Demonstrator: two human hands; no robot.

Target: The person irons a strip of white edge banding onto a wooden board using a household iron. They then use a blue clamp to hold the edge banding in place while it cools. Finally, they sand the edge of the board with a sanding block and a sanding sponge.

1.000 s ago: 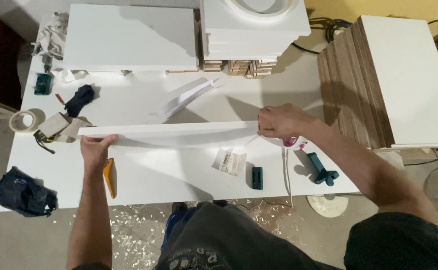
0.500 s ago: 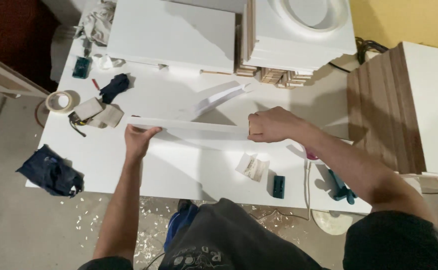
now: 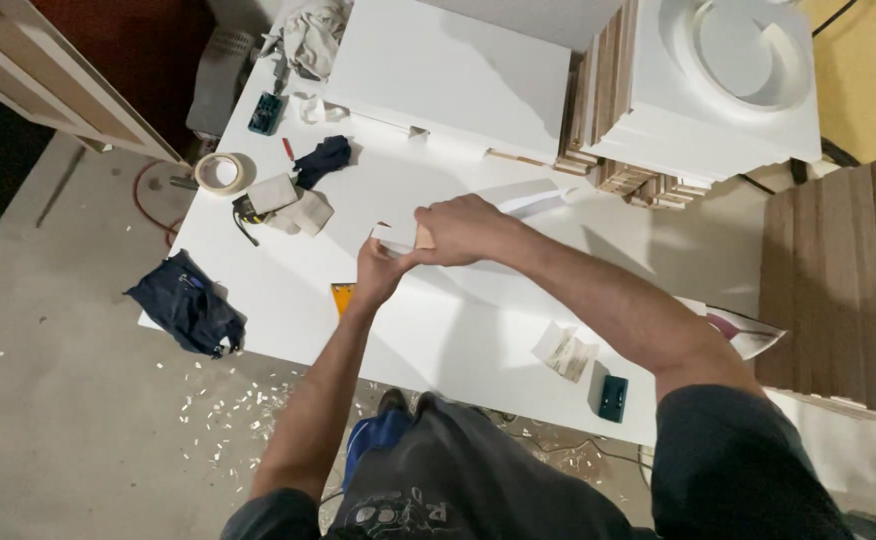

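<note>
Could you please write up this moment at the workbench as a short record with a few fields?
Surface: white table
Left hand: grips the near end of a white panel
Right hand: lies over the same panel end, close against the left hand
Left of the hands: tape roll, dark glove
Near edge: dark cloth, small dark block
Floor: wood chips

A white worktable (image 3: 288, 290) stands on grey concrete floor (image 3: 68, 400) strewn with what look like wood chips (image 3: 218, 395), yellow wall (image 3: 863, 70) behind.

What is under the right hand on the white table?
The right hand covers a white strip's end and a tan block; the left hand grips below. The rest is hidden.
</note>
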